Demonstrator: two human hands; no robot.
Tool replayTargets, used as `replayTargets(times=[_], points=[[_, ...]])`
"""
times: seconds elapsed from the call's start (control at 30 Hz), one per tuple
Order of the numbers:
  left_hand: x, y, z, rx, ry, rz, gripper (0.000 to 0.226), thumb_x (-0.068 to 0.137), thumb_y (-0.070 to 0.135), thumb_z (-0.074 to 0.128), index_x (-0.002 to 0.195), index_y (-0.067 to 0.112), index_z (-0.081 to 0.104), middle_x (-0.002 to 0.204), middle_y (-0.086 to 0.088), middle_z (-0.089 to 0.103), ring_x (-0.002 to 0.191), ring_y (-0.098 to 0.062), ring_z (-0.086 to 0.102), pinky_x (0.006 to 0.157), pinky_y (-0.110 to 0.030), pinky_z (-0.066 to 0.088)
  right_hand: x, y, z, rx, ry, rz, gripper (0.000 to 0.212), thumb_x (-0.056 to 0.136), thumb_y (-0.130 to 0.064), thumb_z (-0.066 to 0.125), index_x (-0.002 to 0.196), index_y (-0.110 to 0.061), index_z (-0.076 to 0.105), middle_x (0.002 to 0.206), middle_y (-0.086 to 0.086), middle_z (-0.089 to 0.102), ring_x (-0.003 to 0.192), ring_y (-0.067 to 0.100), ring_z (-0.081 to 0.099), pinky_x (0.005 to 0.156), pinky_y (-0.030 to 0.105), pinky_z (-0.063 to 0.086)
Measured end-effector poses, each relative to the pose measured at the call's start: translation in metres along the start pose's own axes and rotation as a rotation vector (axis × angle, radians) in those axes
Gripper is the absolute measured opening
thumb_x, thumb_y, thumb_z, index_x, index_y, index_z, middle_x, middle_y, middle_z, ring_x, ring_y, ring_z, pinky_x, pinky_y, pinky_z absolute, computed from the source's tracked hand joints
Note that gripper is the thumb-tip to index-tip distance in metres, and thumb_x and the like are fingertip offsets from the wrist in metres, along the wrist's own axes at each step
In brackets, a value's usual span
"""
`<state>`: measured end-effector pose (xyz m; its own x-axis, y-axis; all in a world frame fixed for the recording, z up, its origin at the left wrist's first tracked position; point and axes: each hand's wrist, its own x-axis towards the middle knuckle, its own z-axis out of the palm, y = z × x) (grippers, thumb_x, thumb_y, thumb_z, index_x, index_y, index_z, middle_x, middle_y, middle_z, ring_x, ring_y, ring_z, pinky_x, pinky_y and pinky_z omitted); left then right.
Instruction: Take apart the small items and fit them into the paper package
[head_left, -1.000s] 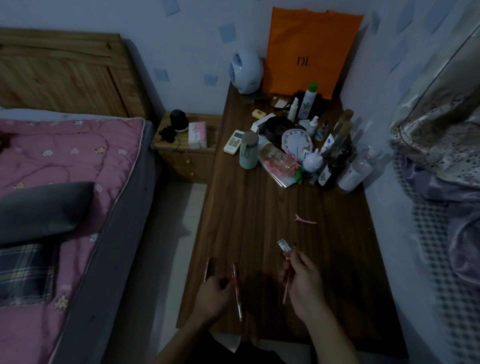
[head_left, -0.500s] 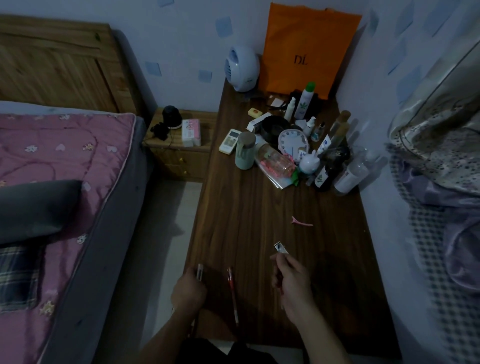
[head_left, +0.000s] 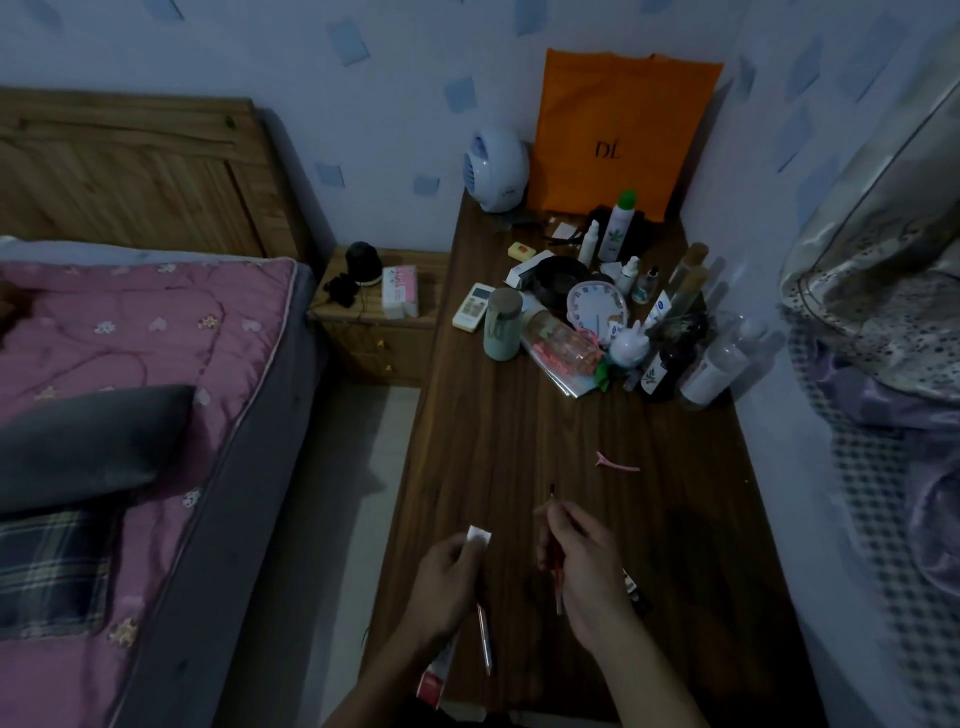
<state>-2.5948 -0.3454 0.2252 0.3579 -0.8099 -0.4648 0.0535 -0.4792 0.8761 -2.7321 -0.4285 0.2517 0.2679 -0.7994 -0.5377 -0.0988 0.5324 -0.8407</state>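
A long dark wooden table (head_left: 519, 441) is shown, clutter confined to its far end and the near half left largely bare. Near the front edge, a thin red pencil (head_left: 557, 566) is pinched in the right hand (head_left: 584, 566); a small silver sharpener (head_left: 478, 535) is pinched by the left hand (head_left: 444, 587). A red pen (head_left: 484, 636) lies between the wrists; a pink hair clip (head_left: 617, 463) lies beyond, apart.

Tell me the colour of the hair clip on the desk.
Pink: the hair clip shows in the head view.
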Motion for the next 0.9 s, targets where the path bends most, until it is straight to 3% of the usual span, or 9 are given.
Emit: replayTargets(times=[0.17,0.23,0.33,0.4,0.47,0.57,0.73,0.9], points=[[-0.010,0.020,0.006,0.031,0.014,0.064,0.050,0.099,0.039,0.044,0.071,0.004,0.066,0.056,-0.003,0.061,0.051,-0.015,0.058,0.049,-0.021,0.048,-0.015,-0.011,-0.002,0.040,0.021,-0.045,0.019,0.092,-0.040,0.060,0.089,-0.035,0.078,0.101,-0.004,0.074,0.100,0.019,0.068,0.088,0.044,0.056],[-0.012,0.023,0.007,0.043,0.024,0.079,0.050,0.099,0.038,0.045,0.075,-0.002,0.066,0.055,-0.003,0.061,0.050,-0.015,0.058,0.047,-0.023,0.048,-0.022,-0.018,-0.007,0.047,0.002,-0.079,0.022,0.084,-0.048,0.062,0.089,-0.033,0.077,0.093,-0.004,0.075,0.086,0.014,0.073,0.074,0.039,0.061],[-0.015,0.025,0.013,0.043,0.038,0.090,0.047,0.099,0.036,0.048,0.079,-0.003,0.066,0.058,-0.008,0.062,0.050,-0.022,0.058,0.049,-0.029,0.048,-0.031,-0.026,-0.013,0.064,0.030,-0.166,0.021,0.085,-0.044,0.059,0.084,-0.030,0.076,0.063,-0.007,0.064,0.055,0.006,0.058,0.053,0.025,0.047],[-0.017,0.026,0.017,0.048,0.031,0.103,0.038,0.099,0.034,0.048,0.084,0.006,0.069,0.067,-0.009,0.069,0.058,-0.023,0.064,0.054,-0.025,0.050,-0.034,-0.026,-0.016,0.071,0.069,-0.217,0.024,0.096,-0.033,0.055,0.081,-0.029,0.074,0.061,-0.007,0.057,0.054,0.005,0.051,0.051,0.023,0.041],[-0.020,0.026,0.018,0.075,0.024,0.134,0.032,0.098,0.033,0.050,0.081,0.015,0.069,0.070,-0.002,0.070,0.060,-0.013,0.064,0.053,-0.017,0.048,-0.036,-0.027,-0.018,0.110,0.105,-0.245,0.029,0.100,-0.031,0.050,0.080,-0.028,0.071,0.066,-0.004,0.061,0.057,0.007,0.052,0.050,0.023,0.042],[-0.022,0.027,0.019,0.102,0.005,0.150,0.029,0.096,0.035,0.053,0.079,0.019,0.070,0.073,-0.003,0.070,0.062,-0.010,0.064,0.054,-0.018,0.049,-0.039,-0.030,-0.021,0.138,0.124,-0.299,0.032,0.103,-0.029,0.044,0.082,-0.028,0.067,0.077,0.000,0.069,0.058,0.010,0.058,0.049,0.022,0.044],[-0.023,0.026,0.023,0.139,-0.043,0.192,0.034,0.095,0.040,0.051,0.084,0.015,0.070,0.077,-0.013,0.069,0.067,-0.013,0.060,0.064,-0.042,0.048,-0.042,-0.029,-0.019,0.056,0.196,-0.364,0.030,0.103,-0.029,0.043,0.082,-0.035,0.064,0.083,0.002,0.071,0.061,0.011,0.064,0.053,0.026,0.050],[-0.029,0.028,0.023,0.085,-0.078,0.205,0.039,0.085,0.053,0.048,0.078,0.021,0.069,0.061,0.008,0.055,0.059,-0.006,0.048,0.056,-0.025,0.038,-0.042,-0.027,-0.019,0.065,0.271,-0.343,0.034,0.104,-0.025,0.042,0.082,-0.039,0.064,0.082,0.000,0.071,0.060,0.008,0.066,0.055,0.029,0.050]])
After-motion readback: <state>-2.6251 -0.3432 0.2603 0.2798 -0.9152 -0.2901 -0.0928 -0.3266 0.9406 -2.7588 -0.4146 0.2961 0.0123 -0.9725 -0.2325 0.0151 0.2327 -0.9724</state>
